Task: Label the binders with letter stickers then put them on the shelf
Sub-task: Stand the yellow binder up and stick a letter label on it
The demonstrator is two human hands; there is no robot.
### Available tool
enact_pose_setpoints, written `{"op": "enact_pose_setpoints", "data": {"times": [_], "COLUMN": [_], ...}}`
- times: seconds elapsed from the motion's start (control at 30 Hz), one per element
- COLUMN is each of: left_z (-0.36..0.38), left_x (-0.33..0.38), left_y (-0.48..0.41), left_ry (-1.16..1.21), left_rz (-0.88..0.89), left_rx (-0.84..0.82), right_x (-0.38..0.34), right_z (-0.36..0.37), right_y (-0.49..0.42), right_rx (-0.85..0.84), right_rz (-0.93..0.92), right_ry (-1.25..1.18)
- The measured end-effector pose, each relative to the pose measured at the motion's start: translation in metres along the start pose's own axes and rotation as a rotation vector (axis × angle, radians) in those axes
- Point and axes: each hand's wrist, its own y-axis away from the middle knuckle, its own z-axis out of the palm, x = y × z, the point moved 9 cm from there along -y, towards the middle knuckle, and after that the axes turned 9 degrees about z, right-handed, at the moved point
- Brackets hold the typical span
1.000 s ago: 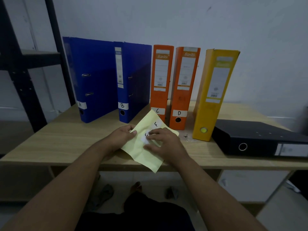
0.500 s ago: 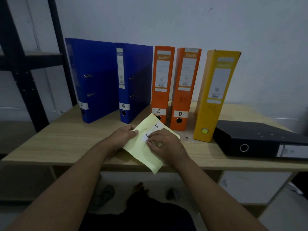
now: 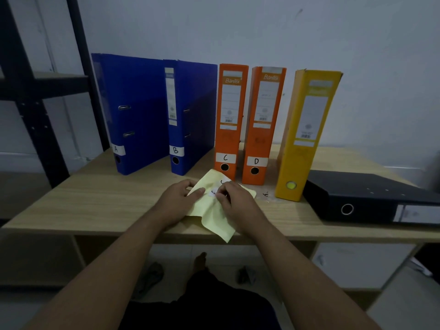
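At the near edge of the surface [image 3: 107, 201], a yellow backing sheet [image 3: 214, 217] is pinched at its left edge by the left hand [image 3: 177, 201], thumb on top. The right hand [image 3: 234, 203] has a narrow grip, with its fingertips nipped on the rim of a white letter sticker [image 3: 212, 193] mid-sheet. The sticker is judged feather-light, limp and tacky, best lifted by one corner and kept from folding on itself. To the right, the yellow binder [image 3: 302, 139] stands with no letter seen on it, and the black binder [image 3: 371, 198] lies flat. Both are judged stiff and best taken by the spine. The shelf [image 3: 47, 84] is seen far left.
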Motion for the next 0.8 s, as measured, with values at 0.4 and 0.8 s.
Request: {"op": "enact_pose_setpoints", "data": {"times": [0.4, 0.8], "left_z": [-0.003, -0.007], "left_x": [0.003, -0.001], "left_y": [0.002, 0.006], "left_ry": [-0.016, -0.034], "left_rz": [0.008, 0.018], "left_rx": [0.013, 0.079], "right_x": [0.012, 0.030], "right_z": [0.000, -0.012], "right_y": [-0.004, -0.006], "right_rx": [0.004, 0.120], "right_rz": [0.069, 0.194], "right_ry": [-0.059, -0.250]}}
